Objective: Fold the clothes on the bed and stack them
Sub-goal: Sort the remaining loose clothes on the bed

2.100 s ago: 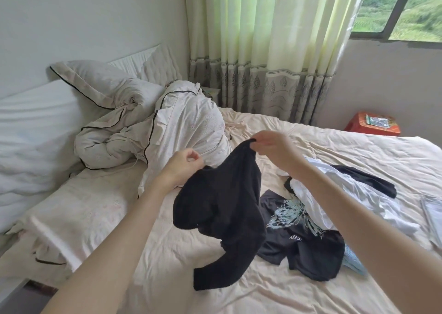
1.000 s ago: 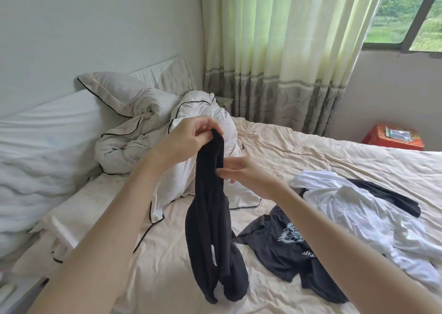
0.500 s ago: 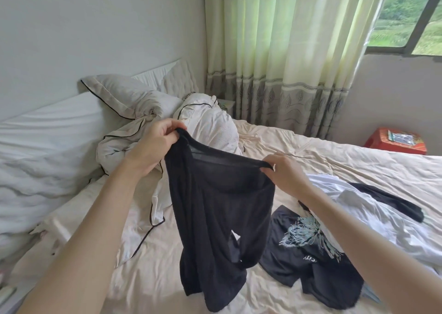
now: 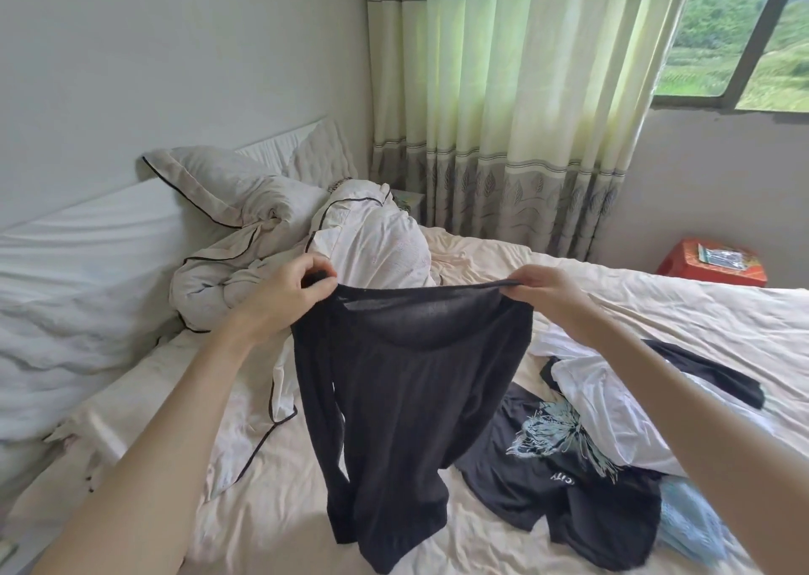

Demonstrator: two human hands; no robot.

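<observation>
A thin black long-sleeved top (image 4: 407, 404) hangs spread out in the air over the bed (image 4: 656, 312). My left hand (image 4: 284, 294) pinches its left shoulder and my right hand (image 4: 547, 290) pinches its right shoulder, so the neckline is stretched between them. Its sleeves and hem dangle down to the sheet. On the bed to the right lie a black T-shirt with a pale blue print (image 4: 564, 478), a white garment (image 4: 608, 404) and another black piece (image 4: 709, 369). A light blue garment (image 4: 687, 517) peeks out at the lower right.
A crumpled cream duvet with black piping (image 4: 363, 246) and a pillow (image 4: 205, 176) are heaped at the head of the bed on the left. A red stool (image 4: 709, 263) stands by the far wall under the window. Green curtains (image 4: 503, 93) hang behind the bed.
My hands have moved apart along the top's neckline, from a bunched vertical hold to a wide spread. The top now hangs flat and open.
</observation>
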